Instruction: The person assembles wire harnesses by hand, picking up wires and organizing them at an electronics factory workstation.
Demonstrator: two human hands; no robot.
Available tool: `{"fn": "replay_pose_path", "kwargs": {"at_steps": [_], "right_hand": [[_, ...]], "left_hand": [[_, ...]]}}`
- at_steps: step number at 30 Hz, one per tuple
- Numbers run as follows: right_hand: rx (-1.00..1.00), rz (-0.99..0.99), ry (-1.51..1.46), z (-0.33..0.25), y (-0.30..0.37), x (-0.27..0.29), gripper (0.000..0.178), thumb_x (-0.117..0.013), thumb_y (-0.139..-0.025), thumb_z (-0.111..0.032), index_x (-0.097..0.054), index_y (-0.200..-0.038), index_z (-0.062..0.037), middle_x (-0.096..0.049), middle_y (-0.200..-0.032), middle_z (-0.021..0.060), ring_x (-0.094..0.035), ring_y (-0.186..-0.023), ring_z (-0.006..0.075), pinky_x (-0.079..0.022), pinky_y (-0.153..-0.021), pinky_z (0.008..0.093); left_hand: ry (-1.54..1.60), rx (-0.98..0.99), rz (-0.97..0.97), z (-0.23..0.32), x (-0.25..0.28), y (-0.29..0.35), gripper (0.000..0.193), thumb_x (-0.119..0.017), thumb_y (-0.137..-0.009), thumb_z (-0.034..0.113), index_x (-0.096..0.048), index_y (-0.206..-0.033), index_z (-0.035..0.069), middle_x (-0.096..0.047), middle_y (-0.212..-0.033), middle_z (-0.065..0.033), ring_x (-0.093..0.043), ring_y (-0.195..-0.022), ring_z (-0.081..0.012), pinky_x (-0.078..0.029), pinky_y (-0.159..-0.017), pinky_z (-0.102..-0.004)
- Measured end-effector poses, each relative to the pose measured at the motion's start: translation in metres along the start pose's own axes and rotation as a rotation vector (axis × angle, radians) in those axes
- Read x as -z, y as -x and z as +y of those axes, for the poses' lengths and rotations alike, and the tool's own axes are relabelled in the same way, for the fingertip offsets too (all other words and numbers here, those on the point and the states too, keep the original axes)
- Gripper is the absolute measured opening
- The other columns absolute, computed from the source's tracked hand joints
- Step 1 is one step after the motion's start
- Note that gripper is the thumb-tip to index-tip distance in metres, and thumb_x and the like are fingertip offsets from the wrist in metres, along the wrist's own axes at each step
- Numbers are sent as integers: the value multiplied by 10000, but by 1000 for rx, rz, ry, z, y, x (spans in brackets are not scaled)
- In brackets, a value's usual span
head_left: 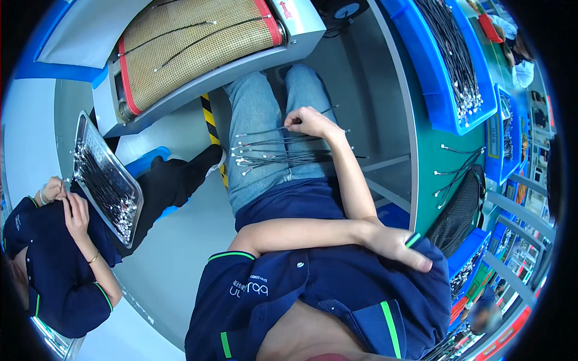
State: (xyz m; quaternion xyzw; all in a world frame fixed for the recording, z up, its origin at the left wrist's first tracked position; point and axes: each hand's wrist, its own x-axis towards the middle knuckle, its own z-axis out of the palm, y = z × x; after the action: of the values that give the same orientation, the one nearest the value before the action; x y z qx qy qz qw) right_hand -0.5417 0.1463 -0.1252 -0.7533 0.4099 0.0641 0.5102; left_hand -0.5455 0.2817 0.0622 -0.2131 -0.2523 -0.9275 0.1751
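Note:
Several thin black cables (283, 158) with small white end connectors lie across my jeans-covered thighs. Over them, my right hand (308, 122) pinches one black cable (263, 132), whose ends stick out on both sides of the fingers. My left forearm crosses my body, and my left hand (390, 243) is wrapped round my right upper arm at the sleeve (424, 248). The thumb of that hand shows; its other fingers are mostly hidden.
Ahead stands a conveyor (198, 54) with cables on its mesh belt. At left, a co-worker (57, 259) handles something small beside a metal tray (139, 198) of cables. On the green table (421, 150) at right are a blue bin (433, 108), loose cables (460, 168) and a black mesh bag (457, 213).

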Motion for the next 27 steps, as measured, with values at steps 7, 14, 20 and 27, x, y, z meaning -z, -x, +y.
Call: {"fn": "replay_pose_path", "kwargs": {"at_steps": [7, 14, 20, 27], "right_hand": [[277, 198, -38, 32, 18, 51, 216, -676, -811, -183, -703, -965, -35, -692, -913, 141, -662, -854, 291, -513, -771, 362], [345, 222, -31, 63, 40, 73, 213, -656, -839, -185, -690, -980, -29, -681, -907, 129, -649, -835, 279, -508, -744, 345], [172, 155, 135, 102, 58, 112, 179, -669, -801, -117, -683, -955, -29, -682, -923, 134, -657, -857, 275, -524, -757, 354], [432, 275, 247, 92, 48, 93, 133, -643, -807, -143, -691, -889, -50, -670, -846, 98, -653, -809, 267, -518, -730, 353]], "left_hand": [[-1358, -209, 1098, 13, 96, 80, 154, -598, -821, 111, -632, -944, 25, -641, -944, -135, -603, -923, -292, -462, -830, -390], [-1922, 289, 1790, 29, 135, 175, 247, -560, -909, 136, -559, -1141, 52, -562, -1141, -143, -537, -1046, -334, -427, -877, -406], [-1633, 415, 1799, 6, 147, 213, 192, -489, -951, 140, -599, -1037, 8, -625, -927, -185, -611, -851, -358, -474, -742, -397], [-1493, 316, 1613, 10, 168, 172, 200, -504, -944, 159, -616, -1030, 18, -634, -951, -178, -609, -863, -356, -478, -748, -377]]}}
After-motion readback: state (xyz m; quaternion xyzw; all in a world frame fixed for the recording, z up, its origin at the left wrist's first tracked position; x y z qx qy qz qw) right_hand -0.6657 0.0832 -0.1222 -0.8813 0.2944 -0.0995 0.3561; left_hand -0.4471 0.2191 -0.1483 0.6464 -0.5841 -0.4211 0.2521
